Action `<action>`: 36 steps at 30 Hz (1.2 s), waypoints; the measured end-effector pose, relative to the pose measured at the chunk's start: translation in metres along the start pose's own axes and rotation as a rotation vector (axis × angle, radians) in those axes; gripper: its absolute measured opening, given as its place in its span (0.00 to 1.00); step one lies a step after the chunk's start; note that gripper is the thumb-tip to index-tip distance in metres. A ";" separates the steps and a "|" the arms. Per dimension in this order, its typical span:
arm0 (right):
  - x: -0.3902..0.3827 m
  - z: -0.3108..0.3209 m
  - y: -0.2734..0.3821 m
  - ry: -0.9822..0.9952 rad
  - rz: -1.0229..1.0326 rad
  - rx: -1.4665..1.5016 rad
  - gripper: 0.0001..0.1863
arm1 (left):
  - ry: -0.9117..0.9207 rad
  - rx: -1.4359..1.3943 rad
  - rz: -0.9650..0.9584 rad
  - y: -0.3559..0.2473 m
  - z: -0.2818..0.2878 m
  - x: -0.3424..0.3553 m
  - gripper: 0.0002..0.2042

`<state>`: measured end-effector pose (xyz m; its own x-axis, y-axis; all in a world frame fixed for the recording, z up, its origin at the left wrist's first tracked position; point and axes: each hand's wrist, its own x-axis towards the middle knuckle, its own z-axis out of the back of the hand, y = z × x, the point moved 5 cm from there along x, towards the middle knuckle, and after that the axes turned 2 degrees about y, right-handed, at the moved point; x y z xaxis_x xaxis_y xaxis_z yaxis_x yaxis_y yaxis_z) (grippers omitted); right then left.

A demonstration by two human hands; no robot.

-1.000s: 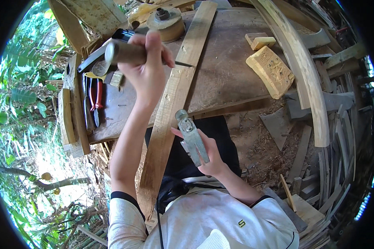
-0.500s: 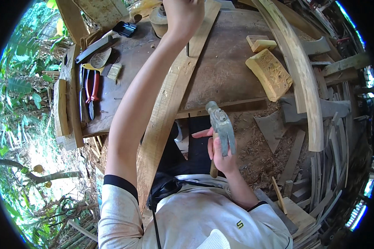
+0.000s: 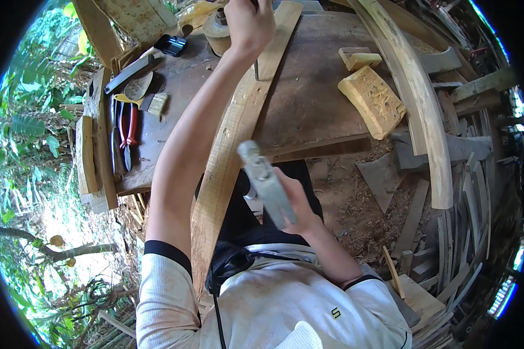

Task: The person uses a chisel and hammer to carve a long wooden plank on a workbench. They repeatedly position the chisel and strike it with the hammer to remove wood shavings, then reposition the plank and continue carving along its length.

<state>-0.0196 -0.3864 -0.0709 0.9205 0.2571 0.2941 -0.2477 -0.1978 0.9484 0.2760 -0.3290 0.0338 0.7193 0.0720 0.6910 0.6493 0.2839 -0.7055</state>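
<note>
My left hand (image 3: 249, 26), at the upper edge, is closed round a slim metal chisel (image 3: 256, 71). Its thin shaft points down to a long wooden plank (image 3: 230, 131), and its grip is mostly hidden by the fingers. The plank runs from the far side of the bench towards my lap. In my right hand (image 3: 297, 203) is a claw hammer (image 3: 265, 180), held over my lap just right of the plank, apart from the chisel. The hammer head is slightly blurred, with its face towards the plank; the handle is hidden beneath the head and hand.
On the bench (image 3: 308, 104) at left lie red-handled pliers (image 3: 131, 129), a brush (image 3: 154, 103) and a black tray (image 3: 170, 44). Yellowish wood blocks (image 3: 372, 102) sit at right, beside a long curved timber (image 3: 428, 110). Offcuts (image 3: 460, 232) pile up on the right.
My right hand has swung the hammer left, closer to the plank. My left hand and the chisel have shifted slightly left with the view.
</note>
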 end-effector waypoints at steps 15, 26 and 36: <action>0.083 0.045 -0.015 -0.382 -0.374 0.296 0.39 | -0.048 -0.116 0.049 -0.024 0.026 -0.014 0.17; 0.084 0.048 -0.015 -0.464 -0.419 0.454 0.30 | -0.076 -0.038 0.081 -0.004 0.023 -0.013 0.15; 0.086 0.046 -0.011 -0.473 -0.434 0.436 0.29 | -0.038 0.104 0.121 0.013 -0.014 -0.007 0.18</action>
<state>0.0765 -0.4055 -0.0619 0.9634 -0.0152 -0.2676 0.2152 -0.5512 0.8062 0.2825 -0.3388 0.0171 0.7794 0.1475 0.6089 0.5279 0.3687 -0.7651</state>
